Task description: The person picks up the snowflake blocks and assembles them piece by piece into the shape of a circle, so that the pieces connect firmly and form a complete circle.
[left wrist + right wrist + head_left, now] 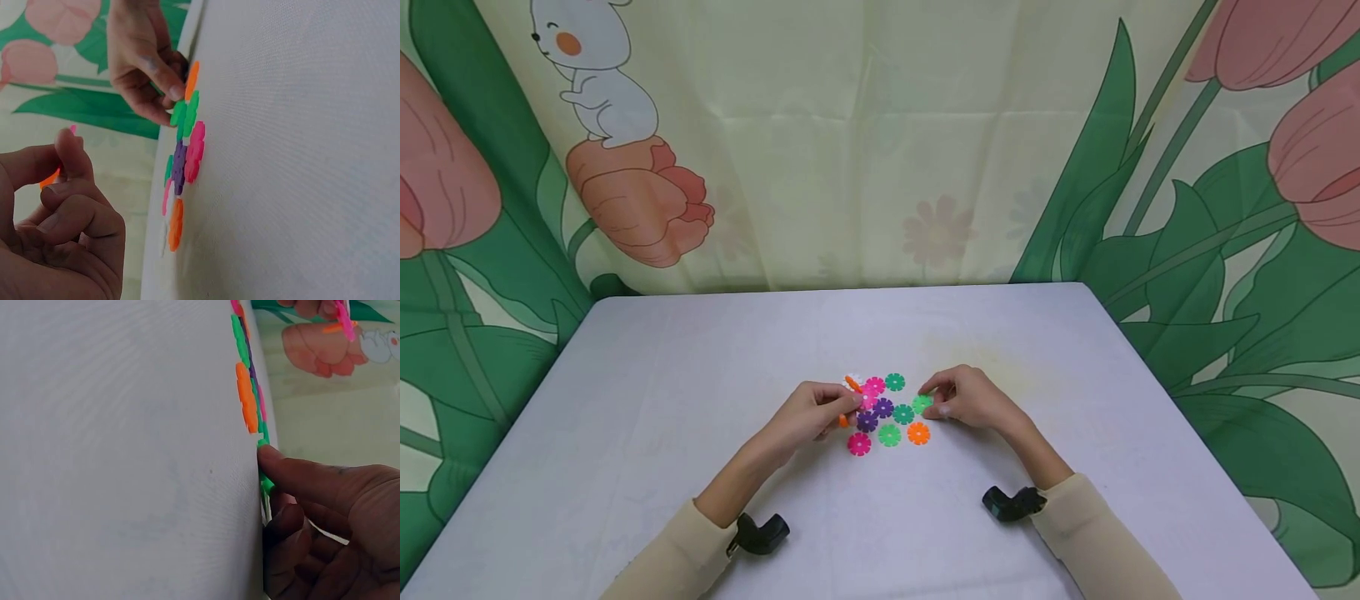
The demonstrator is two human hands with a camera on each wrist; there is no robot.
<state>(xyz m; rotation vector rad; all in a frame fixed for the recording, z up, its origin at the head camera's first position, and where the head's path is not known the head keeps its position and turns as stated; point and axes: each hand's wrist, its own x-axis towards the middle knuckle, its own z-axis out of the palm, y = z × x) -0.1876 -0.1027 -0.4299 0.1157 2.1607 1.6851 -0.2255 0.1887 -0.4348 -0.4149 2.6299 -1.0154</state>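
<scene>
My left hand (817,410), raised above the table, pinches a pink notched plastic disc (345,322) between thumb and fingers. An orange disc (853,384) sticks out beside it, seemingly joined to the pink one. At the right side of the cluster, my right hand (972,398) grips a light green disc (267,485) by its edge, low at the tabletop. Between the hands lie flat flower-shaped discs: purple (883,407), darker green (903,414), orange (918,432), light green (890,435) and deep pink (859,443). Part of the cluster is hidden behind the left fingers.
A white cloth covers the table (700,358). Behind it hangs a printed curtain (805,167) with tulips and a rabbit. Black wrist cameras (762,534) sit at both cuffs. Another green disc (894,382) lies at the cluster's far side.
</scene>
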